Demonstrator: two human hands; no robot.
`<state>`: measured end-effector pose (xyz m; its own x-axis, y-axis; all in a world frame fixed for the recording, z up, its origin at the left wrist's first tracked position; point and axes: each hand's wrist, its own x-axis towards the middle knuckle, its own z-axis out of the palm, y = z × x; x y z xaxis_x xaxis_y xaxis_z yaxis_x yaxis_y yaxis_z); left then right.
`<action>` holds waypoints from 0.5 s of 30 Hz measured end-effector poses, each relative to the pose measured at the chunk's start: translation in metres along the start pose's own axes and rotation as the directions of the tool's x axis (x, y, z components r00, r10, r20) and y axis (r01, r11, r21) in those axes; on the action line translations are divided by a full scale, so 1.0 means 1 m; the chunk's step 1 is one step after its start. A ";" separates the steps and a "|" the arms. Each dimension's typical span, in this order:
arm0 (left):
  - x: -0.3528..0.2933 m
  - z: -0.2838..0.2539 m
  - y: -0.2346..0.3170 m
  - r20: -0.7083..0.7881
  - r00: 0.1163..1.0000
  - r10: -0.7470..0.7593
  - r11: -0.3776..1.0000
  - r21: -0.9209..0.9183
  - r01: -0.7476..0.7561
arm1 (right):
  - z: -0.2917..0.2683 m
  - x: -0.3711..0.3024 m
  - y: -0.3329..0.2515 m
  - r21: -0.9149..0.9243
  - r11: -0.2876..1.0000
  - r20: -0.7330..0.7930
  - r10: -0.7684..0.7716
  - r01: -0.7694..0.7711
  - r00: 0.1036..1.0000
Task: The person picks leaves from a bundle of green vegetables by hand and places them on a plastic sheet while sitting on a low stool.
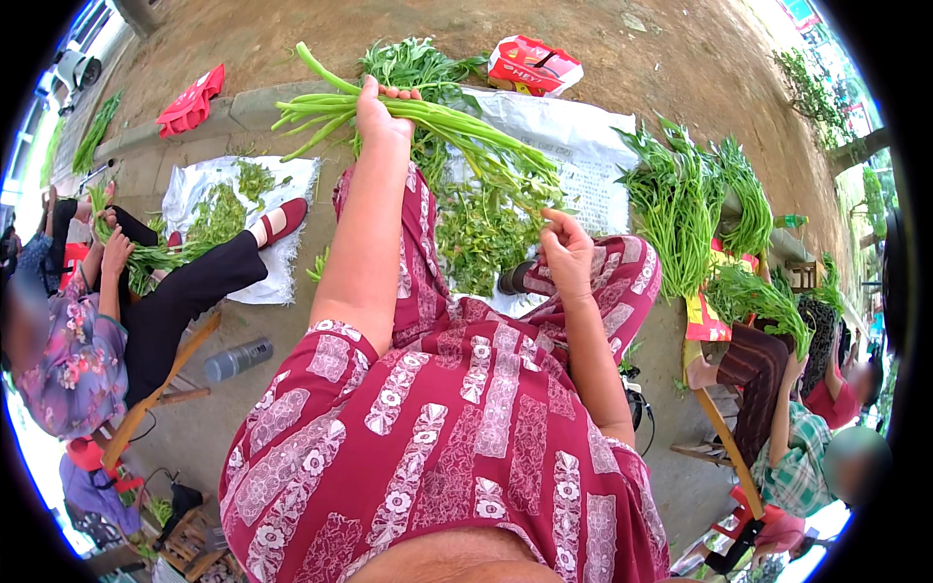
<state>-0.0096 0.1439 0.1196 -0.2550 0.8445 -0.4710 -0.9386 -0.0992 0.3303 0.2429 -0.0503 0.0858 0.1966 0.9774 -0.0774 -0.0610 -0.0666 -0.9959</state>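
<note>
My left hand (384, 115) is closed around a bunch of long green leafy stalks (462, 129), held out in front of me. Their cut ends point left, and the leafy ends droop to the right. Close to those leafy ends is my right hand (567, 253), its fingers curled in; whatever they may pinch is too small to make out. Below the bunch, a heap of loose green leaves (481, 238) lies between my legs on a white woven sack (593, 185). More leafy greens (413, 63) are piled just beyond my left hand.
Tall bundles of greens (671, 214) stand to my right. A red and white bag (533, 66) lies ahead, and a red bag (191, 101) far left. Seated people handle greens on both sides. A second sack (282, 238) with leaves and a plastic bottle (238, 360) are at left.
</note>
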 end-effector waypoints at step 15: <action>-0.001 -0.001 -0.001 0.077 0.997 -0.021 0.999 0.040 0.018 | 0.049 -0.035 -0.148 0.174 0.792 0.615 -0.552 0.585 0.563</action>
<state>-0.0089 0.1427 0.1189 -0.2165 0.8844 -0.4136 -0.9331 -0.0628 0.3541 0.1968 -0.0649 0.2385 -0.4574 0.7107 0.5346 -0.1038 0.5543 -0.8258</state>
